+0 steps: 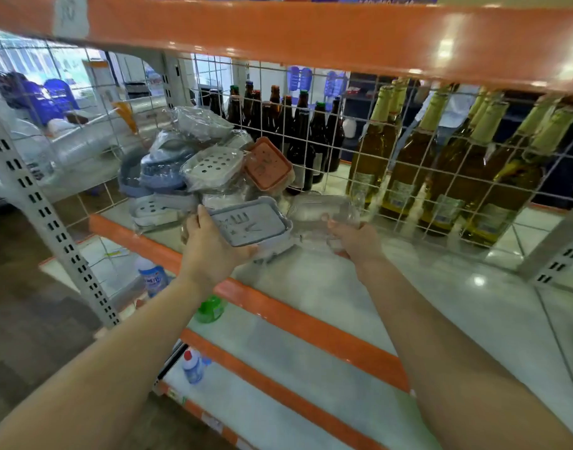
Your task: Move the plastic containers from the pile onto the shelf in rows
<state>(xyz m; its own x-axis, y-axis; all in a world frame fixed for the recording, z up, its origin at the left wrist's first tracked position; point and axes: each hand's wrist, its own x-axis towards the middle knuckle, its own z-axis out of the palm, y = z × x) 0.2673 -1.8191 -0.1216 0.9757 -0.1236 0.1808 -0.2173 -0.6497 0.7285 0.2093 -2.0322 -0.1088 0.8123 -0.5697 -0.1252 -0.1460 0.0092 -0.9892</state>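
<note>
While the left hand (213, 245) has its fingers (202, 219) gripping a grey soap dish (247, 226), the right hand (356, 240) pinches a clear wrapped container (324, 209), both low over the white shelf (408, 287), beside the pile (194, 167); wire mesh (392, 151) fronts beer bottles (408, 164).

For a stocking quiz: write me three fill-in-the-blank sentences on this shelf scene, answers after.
1. The left hand grips a ____ container.
2. The right hand holds a ____ plastic container.
3. Behind the wire grid stand glass ____.
Answers: grey; clear; bottles.
</note>
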